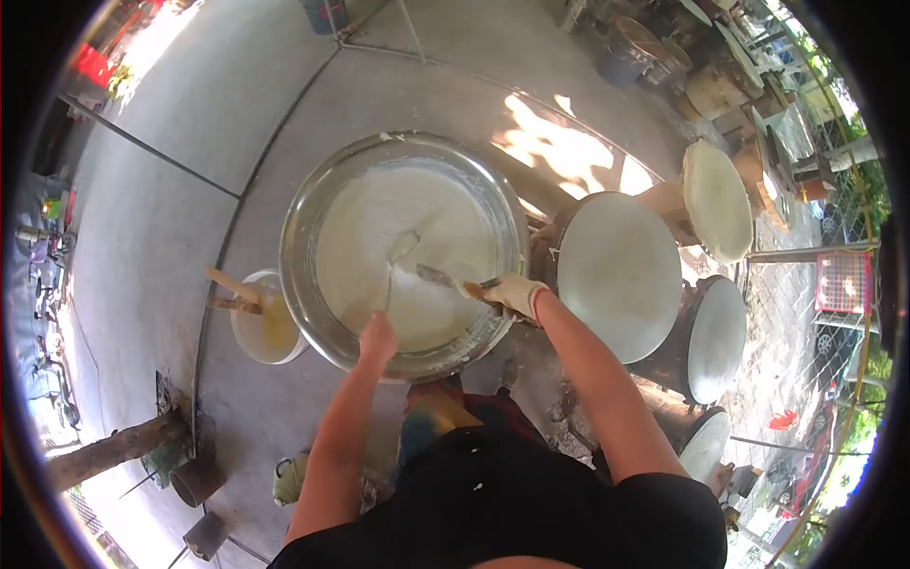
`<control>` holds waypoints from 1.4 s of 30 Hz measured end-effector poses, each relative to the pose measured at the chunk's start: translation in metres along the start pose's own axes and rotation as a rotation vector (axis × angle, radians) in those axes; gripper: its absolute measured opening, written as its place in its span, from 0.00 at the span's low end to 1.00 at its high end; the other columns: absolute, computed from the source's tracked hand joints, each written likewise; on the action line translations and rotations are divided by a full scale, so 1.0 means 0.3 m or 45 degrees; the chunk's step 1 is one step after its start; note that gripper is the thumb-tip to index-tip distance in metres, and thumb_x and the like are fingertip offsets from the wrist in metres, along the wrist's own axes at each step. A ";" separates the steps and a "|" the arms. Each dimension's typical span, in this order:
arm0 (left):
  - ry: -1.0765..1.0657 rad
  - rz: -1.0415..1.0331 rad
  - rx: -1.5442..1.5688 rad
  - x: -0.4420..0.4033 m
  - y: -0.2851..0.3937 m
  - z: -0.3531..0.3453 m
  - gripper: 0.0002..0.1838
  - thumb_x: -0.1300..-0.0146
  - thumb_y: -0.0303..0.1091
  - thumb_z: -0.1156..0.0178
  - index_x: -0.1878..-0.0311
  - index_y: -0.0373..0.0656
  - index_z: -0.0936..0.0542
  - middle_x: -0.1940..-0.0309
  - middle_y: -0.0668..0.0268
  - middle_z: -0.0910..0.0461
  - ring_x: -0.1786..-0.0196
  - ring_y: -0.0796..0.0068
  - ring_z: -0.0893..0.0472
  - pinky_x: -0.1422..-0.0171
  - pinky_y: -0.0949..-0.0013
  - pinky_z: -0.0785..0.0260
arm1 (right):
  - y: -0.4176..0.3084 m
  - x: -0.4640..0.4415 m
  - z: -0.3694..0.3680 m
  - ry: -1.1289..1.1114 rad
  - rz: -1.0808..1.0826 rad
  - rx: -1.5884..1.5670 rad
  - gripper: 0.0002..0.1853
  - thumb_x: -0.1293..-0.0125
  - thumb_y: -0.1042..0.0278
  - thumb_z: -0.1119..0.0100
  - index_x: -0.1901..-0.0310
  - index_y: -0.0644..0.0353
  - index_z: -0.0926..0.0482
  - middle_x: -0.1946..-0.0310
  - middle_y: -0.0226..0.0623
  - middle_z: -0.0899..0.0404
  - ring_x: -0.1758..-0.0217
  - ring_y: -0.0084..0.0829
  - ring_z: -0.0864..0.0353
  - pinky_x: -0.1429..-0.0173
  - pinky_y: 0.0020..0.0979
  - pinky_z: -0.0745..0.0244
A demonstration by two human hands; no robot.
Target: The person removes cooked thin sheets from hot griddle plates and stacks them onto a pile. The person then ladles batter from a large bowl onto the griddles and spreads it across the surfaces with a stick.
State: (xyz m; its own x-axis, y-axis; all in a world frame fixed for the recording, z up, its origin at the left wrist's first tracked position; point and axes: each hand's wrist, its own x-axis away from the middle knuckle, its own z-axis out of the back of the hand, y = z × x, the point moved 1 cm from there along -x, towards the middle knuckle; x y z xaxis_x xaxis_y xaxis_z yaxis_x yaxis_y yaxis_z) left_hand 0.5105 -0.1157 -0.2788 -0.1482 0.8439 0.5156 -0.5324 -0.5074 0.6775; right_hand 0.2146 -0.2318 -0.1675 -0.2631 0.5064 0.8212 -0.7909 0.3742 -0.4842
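Nearest, the person's black shirt [493, 503] and multicoloured trousers [439, 410] stand right up against the near side of a wide metal basin [296, 251], which holds white batter [355, 213]. The left hand [378, 339], bare, is closed in a fist round the handle of a ladle [404, 247]; the ladle's bowl lies at the batter's surface, about mid-basin, and how full it is cannot be told. The right hand [517, 296], in a pale glove with a red cuff edge, has its fingers curled round the handle of a flat-bladed tool [436, 275], its tip over the batter just right of the ladle.

As for progress, the batter looks already mixed to a mostly smooth liquid, so the work seems to be at the stirring or scooping stage. A broad pool remains in the basin, and white residue clings to its near-right wall and far rim, not yet scraped down. Its depth cannot be judged.

Left of the basin, a white bucket [243, 332] holds yellowish liquid and two wooden handles [235, 284]. To the right stands a large drum with a pale round top [618, 277]; farther off, another pale disc [717, 201] leans.
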 end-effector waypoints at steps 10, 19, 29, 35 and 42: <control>-0.987 0.517 1.876 0.166 0.438 0.075 0.18 0.31 0.30 0.51 0.79 0.51 0.40 0.86 0.80 0.47 0.89 0.91 0.47 0.88 0.81 0.54 | -0.054 0.126 -0.256 -0.092 0.062 -1.461 0.11 0.28 0.55 0.54 0.60 0.51 0.27 0.82 0.25 0.33 0.89 0.19 0.44 0.86 0.23 0.50; -0.849 -0.459 1.456 0.425 1.122 0.440 0.07 0.33 0.25 0.51 0.64 0.51 0.34 0.86 0.78 0.45 0.90 0.90 0.48 0.90 0.80 0.59 | -0.397 0.751 0.143 -0.040 1.072 -1.543 0.15 0.28 0.58 0.54 0.47 0.56 0.27 0.78 0.29 0.28 0.88 0.18 0.41 0.86 0.22 0.48; -0.556 -0.101 0.634 0.682 1.067 0.093 0.07 0.37 0.28 0.47 0.63 0.48 0.35 0.85 0.76 0.43 0.87 0.86 0.42 0.86 0.77 0.51 | 0.162 0.914 0.056 0.641 0.666 -1.605 0.17 0.29 0.62 0.50 0.41 0.54 0.26 0.80 0.26 0.27 0.86 0.15 0.34 0.85 0.20 0.43; -1.373 0.435 0.952 0.986 1.237 -0.441 0.09 0.34 0.26 0.50 0.71 0.45 0.37 0.83 0.74 0.40 0.86 0.87 0.42 0.86 0.79 0.48 | 0.786 1.115 -0.023 1.294 0.259 -0.770 0.22 0.32 0.48 0.51 0.45 0.53 0.23 0.75 0.42 0.21 0.72 0.39 0.20 0.62 0.39 0.26; -1.681 1.042 1.298 1.189 1.450 -0.966 0.14 0.30 0.26 0.56 0.75 0.45 0.39 0.81 0.75 0.41 0.86 0.88 0.41 0.85 0.82 0.45 | 1.620 1.569 -0.428 1.405 0.039 -0.263 0.21 0.32 0.52 0.52 0.40 0.42 0.27 0.59 0.49 0.20 0.59 0.54 0.22 0.56 0.49 0.27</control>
State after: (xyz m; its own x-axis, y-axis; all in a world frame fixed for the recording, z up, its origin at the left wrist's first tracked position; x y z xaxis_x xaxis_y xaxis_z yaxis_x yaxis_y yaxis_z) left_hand -0.0157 0.0151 0.0479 0.8527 -0.0464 0.5203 0.0462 -0.9854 -0.1637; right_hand -0.2228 0.2882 -0.0551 0.4335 0.8901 0.1405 -0.6588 0.4194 -0.6246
